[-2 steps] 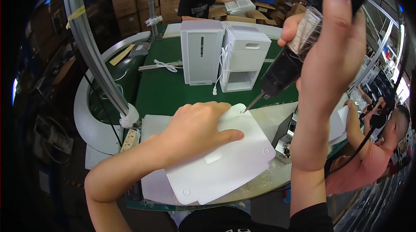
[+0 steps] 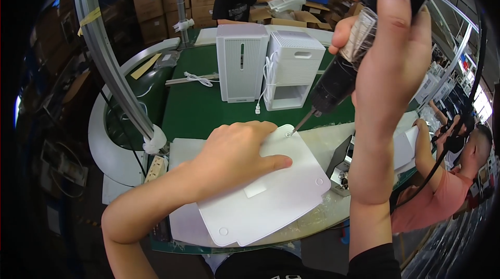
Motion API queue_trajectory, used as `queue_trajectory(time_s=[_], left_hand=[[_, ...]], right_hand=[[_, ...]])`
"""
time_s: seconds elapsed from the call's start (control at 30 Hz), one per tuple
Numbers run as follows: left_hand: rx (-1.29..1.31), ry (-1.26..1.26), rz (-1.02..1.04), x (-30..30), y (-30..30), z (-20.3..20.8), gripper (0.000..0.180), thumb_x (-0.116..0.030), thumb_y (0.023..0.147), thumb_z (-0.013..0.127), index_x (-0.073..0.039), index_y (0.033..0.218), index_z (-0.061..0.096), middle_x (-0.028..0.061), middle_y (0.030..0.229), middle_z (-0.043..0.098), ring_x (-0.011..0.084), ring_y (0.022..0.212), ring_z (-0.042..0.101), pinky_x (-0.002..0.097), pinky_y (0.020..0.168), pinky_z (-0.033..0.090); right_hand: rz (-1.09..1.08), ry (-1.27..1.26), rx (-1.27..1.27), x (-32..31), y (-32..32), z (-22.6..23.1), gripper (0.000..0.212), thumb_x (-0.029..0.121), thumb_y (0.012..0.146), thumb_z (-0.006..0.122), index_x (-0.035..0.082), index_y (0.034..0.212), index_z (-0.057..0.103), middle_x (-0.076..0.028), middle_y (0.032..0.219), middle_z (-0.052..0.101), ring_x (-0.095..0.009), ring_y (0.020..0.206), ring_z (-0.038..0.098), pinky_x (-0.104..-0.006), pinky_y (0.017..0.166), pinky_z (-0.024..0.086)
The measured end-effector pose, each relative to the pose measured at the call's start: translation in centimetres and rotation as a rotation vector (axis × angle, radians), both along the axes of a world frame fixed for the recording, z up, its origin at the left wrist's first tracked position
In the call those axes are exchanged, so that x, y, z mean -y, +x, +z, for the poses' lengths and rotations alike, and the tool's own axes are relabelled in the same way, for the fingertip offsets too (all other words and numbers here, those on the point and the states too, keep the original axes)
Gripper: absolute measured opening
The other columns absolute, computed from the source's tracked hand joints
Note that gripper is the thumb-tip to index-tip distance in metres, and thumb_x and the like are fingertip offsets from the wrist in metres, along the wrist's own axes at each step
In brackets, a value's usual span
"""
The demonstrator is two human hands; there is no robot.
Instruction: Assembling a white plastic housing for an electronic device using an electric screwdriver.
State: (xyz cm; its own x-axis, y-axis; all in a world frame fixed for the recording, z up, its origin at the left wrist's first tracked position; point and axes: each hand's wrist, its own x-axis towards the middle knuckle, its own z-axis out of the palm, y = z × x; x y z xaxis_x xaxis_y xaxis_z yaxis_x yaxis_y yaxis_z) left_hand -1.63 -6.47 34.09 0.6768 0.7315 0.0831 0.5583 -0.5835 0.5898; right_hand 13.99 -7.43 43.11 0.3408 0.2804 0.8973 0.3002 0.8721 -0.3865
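A white plastic panel [image 2: 281, 201] with rounded corners and round recesses lies at a slant on the near worktop. My left hand [image 2: 237, 149] holds it from the left, thumb spread across its face and fingers bent over the far edge, where their tips are hidden. High on the right, my right hand [image 2: 390, 55] is wrapped around a black electric screwdriver [image 2: 333, 84] with a clear-taped middle. The tool slants down to the left. Its thin bit [image 2: 304, 121] reaches the round recess [image 2: 288, 134] at the panel's far corner.
Two white appliance housings [image 2: 242, 65] stand on the green belt [image 2: 198, 107], a white cable beside them. An open box of small metal parts [image 2: 341, 177] sits right of the panel. A metal post [image 2: 112, 65] rises at left. Co-workers are at the far side [image 2: 234, 5] and right [image 2: 442, 190].
My right hand and the screwdriver have shifted slightly left and down, the bit staying at the corner recess. The far co-worker's white part has tilted a little. My left hand stays put.
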Motion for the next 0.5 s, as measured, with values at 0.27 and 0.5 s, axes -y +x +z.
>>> queue_trajectory(time_s=[0.27, 0.5], left_hand=[[0.061, -0.006, 0.002, -0.4, 0.0, -0.2, 0.057, -0.039, 0.077, 0.071, 0.007, 0.109, 0.060, 0.0229, 0.096, 0.065, 0.0359, 0.089, 0.064, 0.0408, 0.079, 0.049], [0.070, 0.001, -0.015, -0.4, 0.2, -0.3, 0.056, -0.038, 0.077, 0.072, 0.008, 0.107, 0.060, 0.0233, 0.096, 0.065, 0.0376, 0.089, 0.063, 0.0421, 0.078, 0.049]], right_hand=[[0.087, -0.197, -0.176, -0.8, -1.4, -0.5, 0.029, 0.027, 0.096, 0.057, 0.001, 0.103, 0.047, -0.007, 0.080, 0.058, -0.008, 0.046, 0.053, -0.0209, 0.044, 0.044], [0.125, -0.210, -0.088, -1.8, -0.6, -1.1, 0.030, 0.027, 0.095, 0.058, 0.000, 0.101, 0.047, -0.007, 0.080, 0.058, -0.008, 0.047, 0.053, -0.0222, 0.044, 0.045]])
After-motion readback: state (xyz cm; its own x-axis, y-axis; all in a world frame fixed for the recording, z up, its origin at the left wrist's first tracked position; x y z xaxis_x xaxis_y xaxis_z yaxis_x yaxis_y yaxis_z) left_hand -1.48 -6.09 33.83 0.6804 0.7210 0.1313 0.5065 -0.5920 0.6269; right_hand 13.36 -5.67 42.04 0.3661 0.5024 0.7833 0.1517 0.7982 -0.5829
